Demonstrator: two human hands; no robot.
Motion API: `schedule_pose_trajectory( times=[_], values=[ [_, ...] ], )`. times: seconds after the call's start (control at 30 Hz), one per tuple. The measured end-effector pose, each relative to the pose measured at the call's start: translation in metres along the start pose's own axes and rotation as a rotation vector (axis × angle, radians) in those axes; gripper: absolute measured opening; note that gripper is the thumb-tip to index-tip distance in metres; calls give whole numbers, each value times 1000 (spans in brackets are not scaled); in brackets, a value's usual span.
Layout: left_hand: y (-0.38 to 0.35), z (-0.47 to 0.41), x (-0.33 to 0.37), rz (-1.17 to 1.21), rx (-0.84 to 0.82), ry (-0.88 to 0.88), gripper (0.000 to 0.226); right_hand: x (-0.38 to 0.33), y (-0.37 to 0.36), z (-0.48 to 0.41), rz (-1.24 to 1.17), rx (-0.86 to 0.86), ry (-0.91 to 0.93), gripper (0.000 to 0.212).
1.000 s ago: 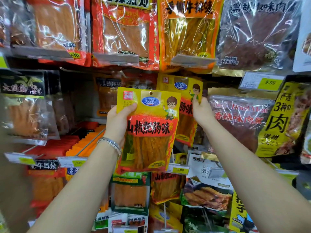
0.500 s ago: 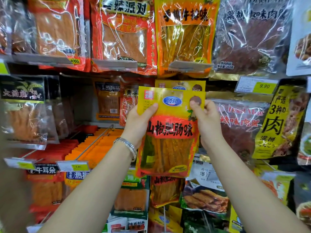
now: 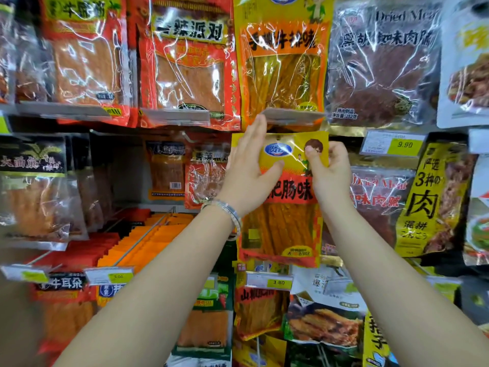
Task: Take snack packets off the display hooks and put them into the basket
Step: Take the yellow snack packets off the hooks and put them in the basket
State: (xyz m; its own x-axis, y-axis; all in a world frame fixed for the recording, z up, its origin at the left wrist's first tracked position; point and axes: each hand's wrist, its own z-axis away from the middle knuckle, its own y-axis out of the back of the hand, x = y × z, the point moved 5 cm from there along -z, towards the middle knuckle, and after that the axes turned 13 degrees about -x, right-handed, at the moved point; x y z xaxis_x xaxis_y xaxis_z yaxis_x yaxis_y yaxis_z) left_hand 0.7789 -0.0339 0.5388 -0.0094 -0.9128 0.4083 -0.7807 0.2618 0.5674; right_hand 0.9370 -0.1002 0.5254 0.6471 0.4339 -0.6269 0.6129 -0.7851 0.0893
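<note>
A yellow-and-red snack packet [image 3: 283, 223] with orange sticks inside hangs upright in front of the display at centre. My right hand [image 3: 329, 172] pinches its top right corner, thumb on the front. My left hand [image 3: 247, 165] lies flat on the packet's upper left, with straight fingers pointing up past the top edge and the thumb across the front. A silver bracelet [image 3: 227, 213] circles my left wrist. The packet's top sits just under a grey price-tag holder [image 3: 291, 115]. No basket is in view.
Rows of hanging snack packets fill the display: red ones [image 3: 185, 62] above left, a yellow one [image 3: 283, 56] straight above, dark dried-meat bags [image 3: 381, 64] to the right. Yellow price tags [image 3: 403, 144] stick out on hook ends. Orange packets [image 3: 148, 239] line hooks at lower left.
The packet has moved right and up, closer to the display. My left hand went from gripping its left edge to lying flat on it. My right hand now pinches the top right corner.
</note>
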Motion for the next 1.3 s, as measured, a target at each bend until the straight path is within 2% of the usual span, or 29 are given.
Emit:
schedule_pose_trajectory(
  times=[0.2,0.33,0.5,0.63,0.77,0.93,1.07,1.3],
  values=[
    [0,2,-4,44,-4,-6,73,15,2,-8,60,32,-73,13],
    [-2,2,-5,66,-21,-2,74,24,3,-8,116,31,-107,22],
    [-10,7,-19,54,21,-16,76,29,-3,-7,106,33,-109,15],
    [-37,29,-69,43,6,154,74,37,-1,10,166,45,-83,37],
    [-62,53,-114,80,20,306,70,41,-3,39,516,7,102,58],
    [-78,61,-141,104,-47,375,69,62,-21,62,874,-226,183,62],
    [-91,56,-153,144,-160,410,74,75,-26,51,945,-289,140,60],
    [-102,34,-168,79,-220,547,84,93,-40,13,1210,-420,-31,64]
  ],
)
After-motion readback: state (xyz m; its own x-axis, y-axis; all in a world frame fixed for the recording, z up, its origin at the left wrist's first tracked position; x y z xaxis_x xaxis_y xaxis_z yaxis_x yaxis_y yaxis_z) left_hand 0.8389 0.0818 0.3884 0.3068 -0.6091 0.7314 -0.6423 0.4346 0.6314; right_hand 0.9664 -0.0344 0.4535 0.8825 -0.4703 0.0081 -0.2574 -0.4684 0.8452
